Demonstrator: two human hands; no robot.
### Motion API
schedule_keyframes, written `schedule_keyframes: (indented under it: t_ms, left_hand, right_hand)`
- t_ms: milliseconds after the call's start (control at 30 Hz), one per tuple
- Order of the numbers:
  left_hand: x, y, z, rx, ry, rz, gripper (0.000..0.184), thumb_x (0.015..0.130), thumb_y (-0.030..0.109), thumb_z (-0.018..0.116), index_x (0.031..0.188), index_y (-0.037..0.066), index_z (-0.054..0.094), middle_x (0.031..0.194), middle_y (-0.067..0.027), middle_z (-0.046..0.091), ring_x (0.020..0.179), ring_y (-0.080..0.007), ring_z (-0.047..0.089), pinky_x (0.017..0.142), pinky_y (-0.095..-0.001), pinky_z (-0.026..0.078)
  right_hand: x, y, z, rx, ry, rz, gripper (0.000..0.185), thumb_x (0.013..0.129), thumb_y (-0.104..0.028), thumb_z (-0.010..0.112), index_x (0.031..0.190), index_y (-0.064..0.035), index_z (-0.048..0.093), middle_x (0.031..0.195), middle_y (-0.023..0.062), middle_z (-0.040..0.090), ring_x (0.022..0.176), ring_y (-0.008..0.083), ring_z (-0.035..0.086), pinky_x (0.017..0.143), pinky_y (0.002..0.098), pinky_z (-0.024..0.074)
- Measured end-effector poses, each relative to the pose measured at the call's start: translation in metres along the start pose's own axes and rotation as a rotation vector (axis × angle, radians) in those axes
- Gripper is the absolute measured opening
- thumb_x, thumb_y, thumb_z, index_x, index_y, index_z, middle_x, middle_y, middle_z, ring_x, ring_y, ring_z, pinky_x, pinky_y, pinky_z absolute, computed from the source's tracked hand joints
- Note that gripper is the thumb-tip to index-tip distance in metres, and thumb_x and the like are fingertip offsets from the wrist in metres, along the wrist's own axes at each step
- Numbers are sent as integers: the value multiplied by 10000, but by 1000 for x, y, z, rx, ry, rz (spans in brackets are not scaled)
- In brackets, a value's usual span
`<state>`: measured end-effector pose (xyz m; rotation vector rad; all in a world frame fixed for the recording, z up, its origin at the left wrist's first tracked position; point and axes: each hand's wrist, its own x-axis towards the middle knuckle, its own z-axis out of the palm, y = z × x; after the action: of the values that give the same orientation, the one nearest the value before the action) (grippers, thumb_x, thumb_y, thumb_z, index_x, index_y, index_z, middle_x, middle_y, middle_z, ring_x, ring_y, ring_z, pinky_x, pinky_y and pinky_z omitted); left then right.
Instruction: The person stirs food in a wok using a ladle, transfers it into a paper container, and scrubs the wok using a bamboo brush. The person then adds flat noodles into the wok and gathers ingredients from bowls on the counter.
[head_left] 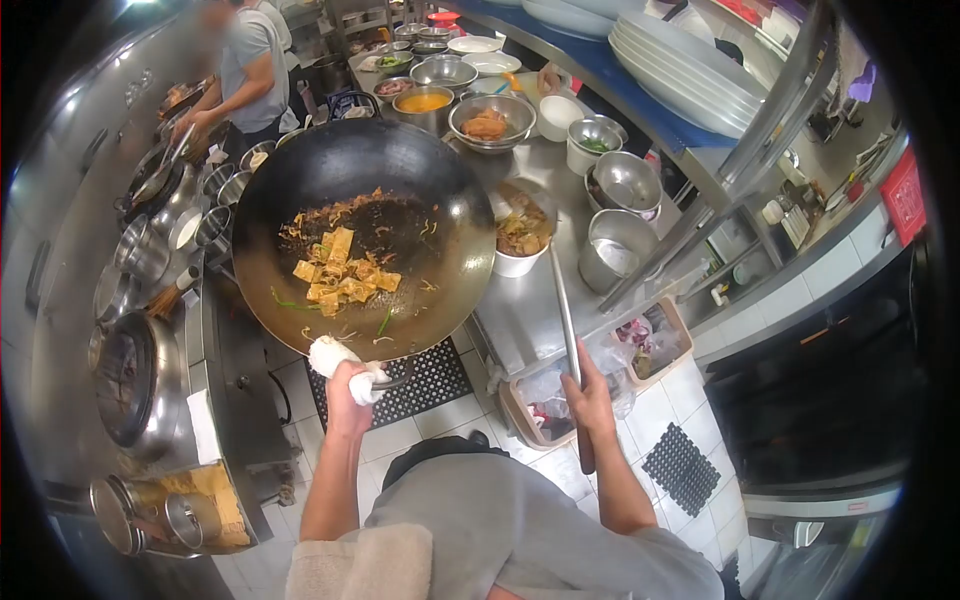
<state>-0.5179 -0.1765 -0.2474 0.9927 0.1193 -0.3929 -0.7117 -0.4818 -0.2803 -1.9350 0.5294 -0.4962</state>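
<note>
My left hand [347,405] grips the rim handle of a large wok [462,215] through a folded white cloth [338,362]. The wok is tilted toward me. Inside it lie fried tofu-like pieces [345,275] with brown sauce, bean sprouts and green strips. My right hand [590,390] is closed around the dark grip of a long-handled ladle [563,300]. The ladle's head is over a white bowl [517,265] on the steel counter, right of the wok. Brown food shows in the bowl and ladle; where one ends and the other begins is hard to tell.
Metal bowls [492,120] and a pot of orange liquid [422,102] stand along the steel counter [520,310]. Plates are stacked on the upper shelf [690,75]. Another person [250,75] works at the left stoves. Bins [540,410] stand below the counter, near floor mats [683,470].
</note>
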Motion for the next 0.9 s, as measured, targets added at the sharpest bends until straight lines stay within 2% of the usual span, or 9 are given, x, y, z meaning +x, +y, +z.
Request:
schedule_keyframes:
  t_ms: [233, 367, 400, 533, 633, 667, 767, 900]
  left_hand:
    - [4, 0, 3, 18, 11, -10, 129, 776, 111, 498, 777, -4, 558, 768, -106, 584, 755, -238, 608, 729, -353, 482]
    - [4, -1, 0, 2, 12, -12, 118, 779, 118, 500, 744, 16, 547, 741, -100, 576, 750, -235, 614, 710, -348, 483]
    - [2, 0, 3, 11, 30, -17, 111, 780, 124, 501, 725, 34, 537, 717, -92, 568, 736, -233, 616, 698, -345, 485]
    - [2, 3, 13, 29, 57, -7, 113, 786, 133, 505, 704, 58, 526, 694, -80, 559, 702, -228, 607, 688, -340, 486]
    - [-1, 3, 14, 18, 61, -8, 113, 784, 129, 502, 699, 57, 522, 689, -74, 553, 702, -225, 604, 690, -344, 486]
    - [-2, 1, 11, 14, 54, 0, 113, 783, 127, 501, 697, 57, 520, 687, -72, 550, 703, -224, 604, 690, -346, 486]
    - [0, 2, 11, 43, 58, 12, 105, 776, 118, 502, 692, 56, 513, 680, -68, 540, 702, -221, 602, 694, -350, 489]
    - [-3, 2, 12, 36, 47, 30, 87, 767, 113, 508, 703, 53, 510, 691, -72, 540, 703, -222, 603, 707, -353, 494]
  right_hand:
    - [-1, -3, 3, 28, -56, 64, 635, 836, -8, 549, 1424, -32, 311, 1306, 228, 510, 1208, 207, 485, 978, 270, 360]
    - [3, -1, 12, 30, 6, -38, 635, 830, 15, 534, 1423, -31, 313, 1329, 222, 491, 1235, 238, 474, 993, 276, 352]
    - [3, -10, 9, 47, -83, 78, 639, 823, 22, 531, 1421, -22, 311, 1358, 218, 463, 1264, 243, 449, 1010, 276, 335]
    - [9, 2, 10, 58, -16, -2, 651, 823, 23, 532, 1428, -26, 295, 1340, 238, 474, 1257, 261, 454, 1011, 284, 336]
    - [6, -4, 11, 143, -88, 125, 648, 822, 25, 528, 1427, -28, 300, 1339, 238, 474, 1256, 263, 455, 1008, 287, 341]
    - [4, 2, 13, 57, -52, -28, 651, 822, 25, 527, 1428, -30, 297, 1335, 245, 475, 1255, 266, 456, 1008, 289, 343]
    - [5, 5, 7, 100, -43, 12, 639, 821, 15, 520, 1416, 28, 287, 1411, 211, 395, 1340, 245, 338, 1077, 300, 262]
    - [2, 0, 6, 123, -82, 52, 637, 822, 16, 522, 1415, 28, 289, 1416, 215, 386, 1343, 249, 335, 1081, 302, 259]
